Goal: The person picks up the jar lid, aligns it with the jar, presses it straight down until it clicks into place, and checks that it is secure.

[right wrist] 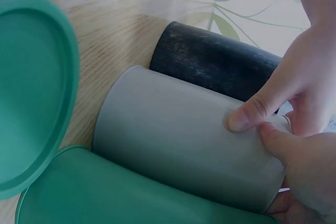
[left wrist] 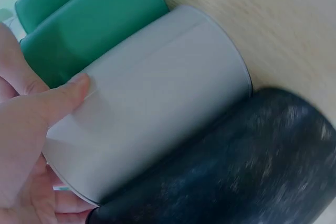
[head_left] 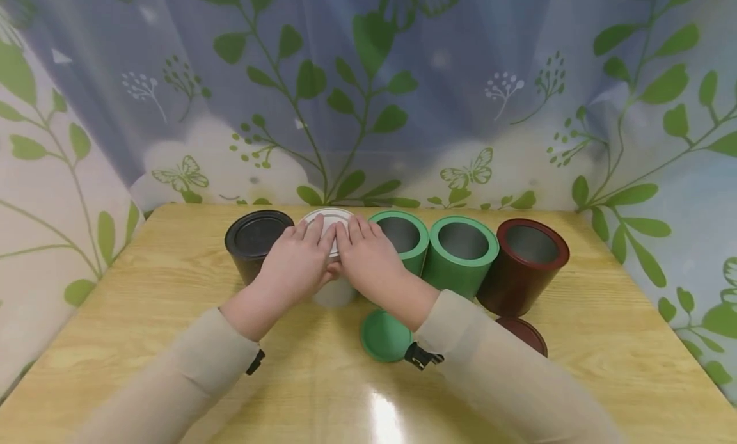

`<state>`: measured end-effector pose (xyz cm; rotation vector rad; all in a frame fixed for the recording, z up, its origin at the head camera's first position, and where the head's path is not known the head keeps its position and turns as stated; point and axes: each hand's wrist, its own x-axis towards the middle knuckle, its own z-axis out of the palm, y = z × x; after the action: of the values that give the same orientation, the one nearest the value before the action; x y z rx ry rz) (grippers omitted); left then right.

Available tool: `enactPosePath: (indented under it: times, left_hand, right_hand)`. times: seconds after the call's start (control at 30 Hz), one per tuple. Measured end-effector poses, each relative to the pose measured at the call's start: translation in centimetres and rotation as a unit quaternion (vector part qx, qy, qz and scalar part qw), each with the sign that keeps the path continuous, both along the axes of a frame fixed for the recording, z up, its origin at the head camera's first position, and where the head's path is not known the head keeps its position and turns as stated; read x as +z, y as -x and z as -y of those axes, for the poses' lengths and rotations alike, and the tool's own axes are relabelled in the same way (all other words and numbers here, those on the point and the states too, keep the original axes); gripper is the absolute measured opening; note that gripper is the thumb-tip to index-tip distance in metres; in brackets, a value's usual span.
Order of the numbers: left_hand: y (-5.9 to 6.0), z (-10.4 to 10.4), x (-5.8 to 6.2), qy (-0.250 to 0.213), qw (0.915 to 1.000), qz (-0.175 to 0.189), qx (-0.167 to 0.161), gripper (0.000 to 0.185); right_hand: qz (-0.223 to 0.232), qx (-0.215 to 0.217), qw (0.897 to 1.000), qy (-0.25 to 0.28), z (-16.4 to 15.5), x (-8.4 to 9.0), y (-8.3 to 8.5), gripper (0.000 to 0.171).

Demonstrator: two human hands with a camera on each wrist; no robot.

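Clamped with the left hand [head_left: 295, 260] and the right hand [head_left: 370, 251] on the top of a pale grey can [head_left: 335, 295], with fingers together across its white lid [head_left: 331, 215]. Too covered to tell whether seated flush. In the right wrist view, with both thumbs plainly pressed to the can's side near the rim; from the head, mostly covered. In the left wrist view, marked with a faint lengthwise seam. Immediately to the left, a black can [head_left: 246, 263], scuffed in wrist views only. To the right, in a row, open-topped: one green can [head_left: 403, 234], a second green can [head_left: 457, 274], a dark red can [head_left: 514, 281]. Nearer, on the table [head_left: 184, 265]: a green lid [head_left: 382, 336], then a dark red lid [head_left: 525, 335]. Behind, a curtain [head_left: 322, 134] printed with leaves and butterflies.
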<state>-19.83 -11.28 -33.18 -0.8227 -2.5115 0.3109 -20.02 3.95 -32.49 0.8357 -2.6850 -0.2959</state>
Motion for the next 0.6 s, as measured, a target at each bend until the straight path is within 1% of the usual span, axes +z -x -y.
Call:
enactPosePath:
  times: [0.07, 0.17, 0.27, 0.33, 0.4, 0.47, 0.53, 0.6]
  left_hand:
    - [0.0, 0.0, 0.3, 0.014, 0.9999, 0.0, 0.002, 0.069]
    - [0.0, -0.2, 0.8, 0.038, 0.9992, 0.006, 0.007, 0.069]
    - [0.2, -0.5, 1.4, 0.066, 0.9975, 0.007, 0.026, 0.076]
    - [0.4, -0.8, 1.7, 0.079, 0.9959, 0.016, 0.041, 0.081]
    - [0.8, -1.0, 1.8, 0.083, 0.9943, 0.044, 0.051, 0.086]
    - [1.1, -1.0, 1.8, 0.076, 0.9917, 0.09, 0.05, 0.089]
    - [1.5, -0.8, 1.7, 0.064, 0.9888, 0.13, 0.037, 0.089]
    - [1.7, -0.7, 1.6, 0.051, 0.9869, 0.152, 0.014, 0.087]
  right_hand:
    - [-0.009, 0.004, 1.0, 0.004, 0.0, 0.0, 0.0, 0.066]
    - [0.0, 0.007, 1.0, -0.001, 0.0, 0.1, 0.1, 0.065]
    - [0.003, 0.009, 1.0, -0.018, -0.1, 0.4, 0.2, 0.065]
    - [-0.002, 0.011, 1.0, -0.026, -0.2, 0.4, 0.3, 0.064]
    - [-0.003, 0.012, 0.999, -0.032, -0.3, 0.4, 0.4, 0.064]
    - [0.001, 0.012, 0.999, -0.033, -0.3, 0.2, 0.4, 0.065]
    - [0.004, 0.014, 0.999, -0.033, -0.3, 0.1, 0.4, 0.067]
    - [0.006, 0.011, 0.999, -0.035, -0.4, 0.0, 0.5, 0.069]
